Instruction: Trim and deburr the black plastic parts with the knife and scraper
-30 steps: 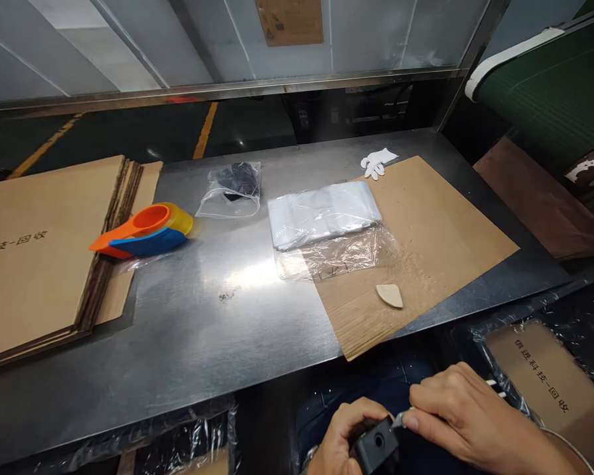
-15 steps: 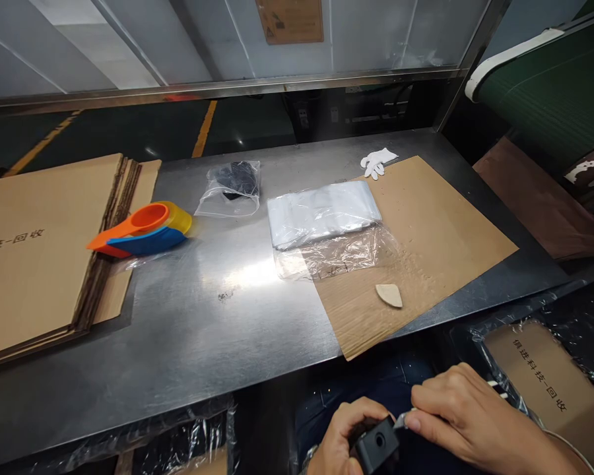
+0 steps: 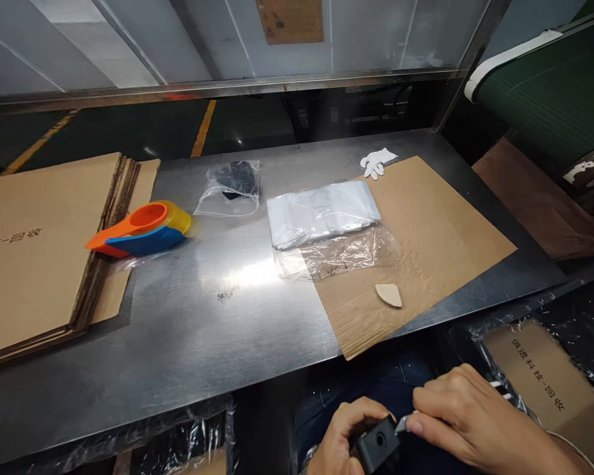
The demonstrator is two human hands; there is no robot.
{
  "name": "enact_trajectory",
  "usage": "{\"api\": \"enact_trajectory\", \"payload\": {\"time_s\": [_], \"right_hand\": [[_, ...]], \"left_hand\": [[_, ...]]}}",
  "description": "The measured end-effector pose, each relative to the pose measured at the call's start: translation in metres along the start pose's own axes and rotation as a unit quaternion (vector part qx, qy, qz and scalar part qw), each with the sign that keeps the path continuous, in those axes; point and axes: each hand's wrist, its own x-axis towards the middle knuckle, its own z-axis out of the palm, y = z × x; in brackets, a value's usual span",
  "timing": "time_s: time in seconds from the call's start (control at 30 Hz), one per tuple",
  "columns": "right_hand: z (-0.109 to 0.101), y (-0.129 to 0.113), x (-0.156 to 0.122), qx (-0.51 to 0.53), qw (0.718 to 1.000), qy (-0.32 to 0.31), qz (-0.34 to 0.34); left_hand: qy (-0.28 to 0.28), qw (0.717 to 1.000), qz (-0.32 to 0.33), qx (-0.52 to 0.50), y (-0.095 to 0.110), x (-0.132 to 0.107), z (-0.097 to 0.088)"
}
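Observation:
Low in the view, my left hand [image 3: 344,432] is closed around a black block-shaped part [image 3: 379,443] with a round hole in its near face. My right hand [image 3: 465,412] pinches a small metal blade [image 3: 402,425] between thumb and fingers. The blade's tip lies at the upper right edge of the block; whether it touches cannot be told. Both hands are below the front edge of the metal table [image 3: 188,356], above my lap. The rest of whatever the right hand grips is hidden by its fingers.
A cardboard sheet [image 3: 455,231] bears a tan wedge-shaped piece [image 3: 389,295]. Near it lie clear plastic bags [image 3: 321,208], a white glove [image 3: 377,162] and a bag with black parts [image 3: 235,181]. An orange-blue tape dispenser [image 3: 143,231] sits beside stacked cardboard [image 3: 34,264]. Lined boxes [image 3: 534,376] flank me.
My right hand and the blade have shifted very slightly at the block's edge. My left hand and the block stay nearly still, as do the things on the table.

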Motion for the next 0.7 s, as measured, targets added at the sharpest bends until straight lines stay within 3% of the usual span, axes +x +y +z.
{"api": "enact_trajectory", "payload": {"time_s": [0.7], "right_hand": [[0.0001,-0.0016,-0.005,0.003,1.0,-0.019,-0.016]], "left_hand": [[0.011,1.0,0.003,-0.029,0.0042,0.0067,0.0016]]}}
